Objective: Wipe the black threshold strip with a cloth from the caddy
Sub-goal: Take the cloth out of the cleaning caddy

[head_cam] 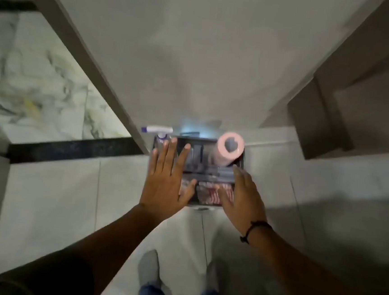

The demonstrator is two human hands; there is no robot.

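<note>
Nearest, two feet in grey shoes on pale floor tiles, both bare forearms reaching forward above them. Left hand spread flat, fingers splayed and empty, held over the left side of the dark caddy; whether touching its rim, cannot tell. Right hand likewise loosely spread, grasping nothing, fingers over the caddy's near right compartment and the red-and-white striped cloth folded there; black cord bracelet at that wrist. Farther back in the caddy, a pink paper roll standing tilted at the right, a spray bottle at the left. Off to the left, well apart from both hands, the black threshold strip across the floor, marbled tiles beyond.
</note>
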